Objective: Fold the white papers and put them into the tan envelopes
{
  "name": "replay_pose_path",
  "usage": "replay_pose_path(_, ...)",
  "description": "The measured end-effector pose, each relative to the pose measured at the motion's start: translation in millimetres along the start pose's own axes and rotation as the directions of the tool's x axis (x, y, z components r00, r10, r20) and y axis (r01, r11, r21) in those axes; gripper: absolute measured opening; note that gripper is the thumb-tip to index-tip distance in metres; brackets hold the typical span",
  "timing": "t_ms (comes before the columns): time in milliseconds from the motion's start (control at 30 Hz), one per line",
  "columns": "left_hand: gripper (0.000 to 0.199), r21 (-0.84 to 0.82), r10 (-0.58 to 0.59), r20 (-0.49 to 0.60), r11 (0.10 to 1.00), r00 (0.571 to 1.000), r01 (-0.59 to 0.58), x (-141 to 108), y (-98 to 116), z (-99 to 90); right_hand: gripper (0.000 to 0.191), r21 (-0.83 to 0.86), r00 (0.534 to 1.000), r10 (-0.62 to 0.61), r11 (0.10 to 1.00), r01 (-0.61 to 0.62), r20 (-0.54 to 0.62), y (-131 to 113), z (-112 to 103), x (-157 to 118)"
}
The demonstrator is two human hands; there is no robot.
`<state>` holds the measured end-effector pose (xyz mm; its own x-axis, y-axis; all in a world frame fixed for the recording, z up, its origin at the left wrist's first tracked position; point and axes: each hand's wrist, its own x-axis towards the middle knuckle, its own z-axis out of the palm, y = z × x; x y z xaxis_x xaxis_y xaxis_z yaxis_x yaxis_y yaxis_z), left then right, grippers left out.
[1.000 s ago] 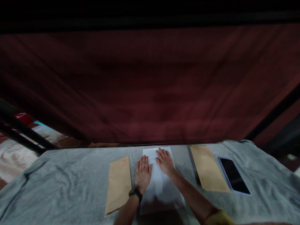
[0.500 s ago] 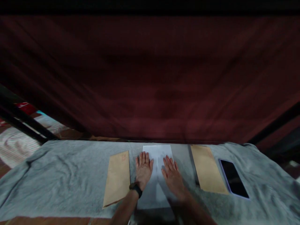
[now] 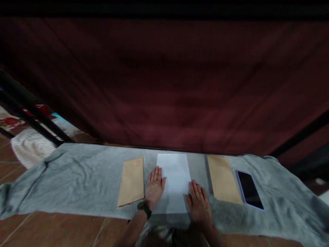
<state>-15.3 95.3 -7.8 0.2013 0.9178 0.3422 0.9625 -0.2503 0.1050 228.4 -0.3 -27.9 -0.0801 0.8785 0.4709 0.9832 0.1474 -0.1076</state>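
Note:
A white sheet of paper [image 3: 175, 181] lies flat on the grey cloth, between my two hands. My left hand [image 3: 155, 187] rests palm down on its left edge, fingers stretched out and thumb apart; a dark watch is on that wrist. Along the lower right edge of the paper lies my right hand [image 3: 199, 202], flat with its fingers extended. Neither hand grips anything. A brown envelope [image 3: 131, 181] with a small reddish mark sits left of my left hand. Another brown envelope [image 3: 223, 180] lies to the right of my right hand.
A phone [image 3: 250, 189] with a purple edge lies beyond the right envelope. The grey cloth [image 3: 87, 181] is wrinkled at both ends. A dark red curtain [image 3: 164, 89] hangs behind it. Dark bars [image 3: 38, 120] stand at the left, and tiled floor [image 3: 64, 228] shows in front.
My right hand has slid toward me and rightward to the paper's edge. My left hand has shifted slightly left. The view has moved, showing more floor in front.

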Motion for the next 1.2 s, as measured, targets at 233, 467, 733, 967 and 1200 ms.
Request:
replay_pose_path(233,0.057,-0.052,0.207,0.032,0.977,0.978,-0.205,-66.1,42.6,-20.5,0.052,0.093,0.994,-0.062,0.994,0.053,0.096,-41.1,-16.6,10.7)
replay_pose_path(467,0.063,-0.067,0.272,0.059,0.961,0.96,-0.268,-89.9,17.9,-39.4,0.056,0.093,0.987,-0.094,0.992,0.082,0.128,-26.7,-22.7,-19.0)
replay_pose_path(733,0.065,-0.13,0.324,0.284,0.945,0.902,-0.299,-110.4,-5.1,-61.2,0.059,0.131,0.977,-0.147,0.983,0.128,0.151,9.4,-33.2,-44.8)
replay_pose_path(967,0.069,-0.139,0.287,0.465,0.958,0.837,-0.251,-107.6,4.1,-90.3,0.06,0.154,0.961,-0.177,0.977,0.146,0.211,6.1,-48.6,-60.3)
replay_pose_path(1200,0.041,-0.342,0.302,0.382,0.924,0.873,-0.171,-116.6,-8.8,-115.0,0.062,0.333,0.944,-0.229,0.932,0.142,0.238,22.6,-62.1,-82.5)
